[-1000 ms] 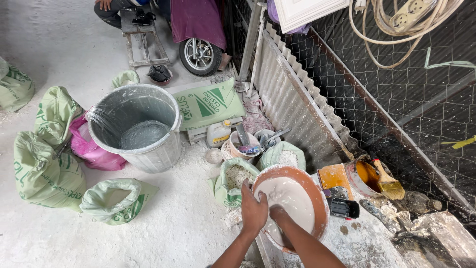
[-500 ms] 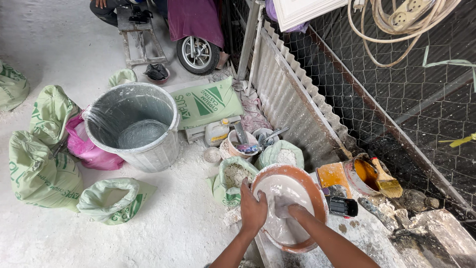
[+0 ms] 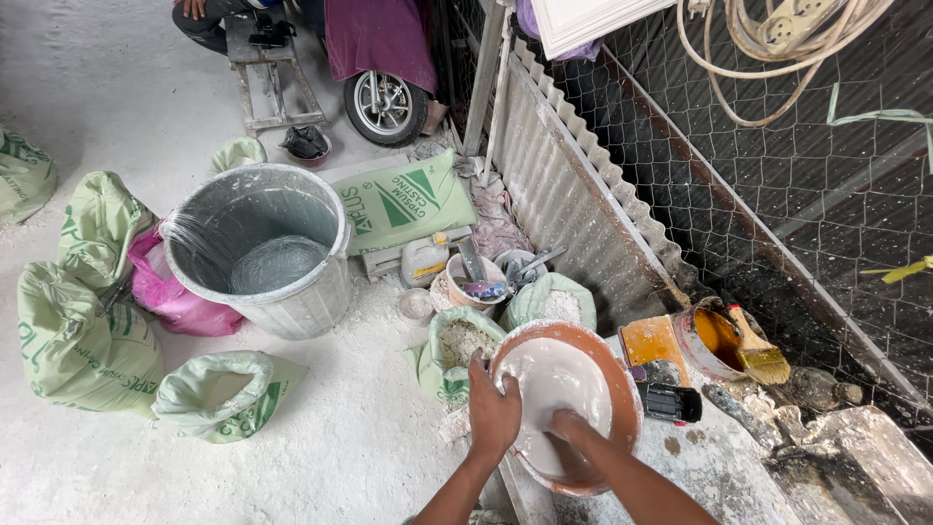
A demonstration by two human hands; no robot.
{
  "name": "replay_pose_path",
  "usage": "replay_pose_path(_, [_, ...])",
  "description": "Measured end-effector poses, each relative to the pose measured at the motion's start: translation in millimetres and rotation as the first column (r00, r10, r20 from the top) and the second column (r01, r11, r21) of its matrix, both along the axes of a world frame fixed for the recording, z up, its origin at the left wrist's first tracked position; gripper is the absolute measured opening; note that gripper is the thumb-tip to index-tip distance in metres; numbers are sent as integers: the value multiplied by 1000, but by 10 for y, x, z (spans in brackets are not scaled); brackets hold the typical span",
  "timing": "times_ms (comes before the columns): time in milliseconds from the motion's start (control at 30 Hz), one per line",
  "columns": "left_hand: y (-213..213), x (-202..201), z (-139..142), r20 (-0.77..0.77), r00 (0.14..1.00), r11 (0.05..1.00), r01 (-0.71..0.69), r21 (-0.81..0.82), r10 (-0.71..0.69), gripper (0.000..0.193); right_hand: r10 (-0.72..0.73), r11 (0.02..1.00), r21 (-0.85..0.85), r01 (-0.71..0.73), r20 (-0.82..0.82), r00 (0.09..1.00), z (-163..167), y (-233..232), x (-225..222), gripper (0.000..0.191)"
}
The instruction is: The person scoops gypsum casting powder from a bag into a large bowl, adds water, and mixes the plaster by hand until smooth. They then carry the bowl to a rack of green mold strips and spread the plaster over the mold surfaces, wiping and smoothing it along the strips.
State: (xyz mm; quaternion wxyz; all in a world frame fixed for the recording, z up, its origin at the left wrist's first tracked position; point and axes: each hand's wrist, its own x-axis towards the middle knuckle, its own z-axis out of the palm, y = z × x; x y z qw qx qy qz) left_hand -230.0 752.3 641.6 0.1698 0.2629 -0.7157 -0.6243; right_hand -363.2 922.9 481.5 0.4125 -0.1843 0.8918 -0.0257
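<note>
Plaster-filled orange bowl (image 3: pixel 622 374) sits at the table edge, its rim at three o'clock from the left hand (image 3: pixel 494 413), which grips it with fingers curled. Right hand (image 3: pixel 571 437) is sunk in the white mix at six o'clock inside the bowl; whether its fingers are spread cannot be told.

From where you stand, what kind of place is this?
Probably an outdoor plaster-casting workshop: green powder sacks on a white-dusted floor, a water bin, and both hands in an orange bowl of white mix.

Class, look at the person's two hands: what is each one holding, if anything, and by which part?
The left hand grips the orange bowl by its near left rim. The right hand holds nothing; it is pressed into the white paste inside the bowl.
</note>
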Motion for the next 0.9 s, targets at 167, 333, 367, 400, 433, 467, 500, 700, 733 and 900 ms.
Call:
replay_pose_path(167, [4,4,-5,-2,1000,1000,14,14,-14,69,-9,997,-81,11,17,1000,76,-27,-285,33])
replay_pose_path(333, [0,4,-10,10,1000,1000,7,3,-7,69,26,999,-41,-27,-20,999,-38,-237,-233,33])
replay_pose_path(367, [-2,2,-10,6,1000,1000,4,1,-4,69,30,999,-32,-30,-26,999,-69,-273,-190,32])
replay_pose_path(400, [-2,-2,-10,3,1000,1000,-1,-4,1,69,39,999,-16,-40,-34,999,-104,-322,-143,32])
replay_pose_path(433, [-4,-5,-10,2,1000,1000,-3,-10,3,69,39,999,-10,-39,-35,999,-121,-333,-114,32])
replay_pose_path(467, [-4,-7,-9,0,1000,1000,-6,-15,6,69,37,999,-2,-38,-35,999,-143,-354,-70,32])
replay_pose_path(500, [-4,-10,-9,16,1000,1000,6,-10,-6,69,38,999,9,-38,-37,999,-157,-355,-30,32])
replay_pose_path(700, [-16,3,-16,20,1000,1000,12,-15,-12,71,31,999,36,-31,-18,999,-116,-218,77,32])
replay_pose_path(733, [-19,6,-18,15,1000,1000,11,-24,-11,72,27,999,31,-27,-16,999,-92,-195,45,32])
replay_pose_path(900, [-13,0,-37,36,999,1000,25,-7,-24,72,14,1000,-5,-15,-41,999,-31,-173,-102,32])
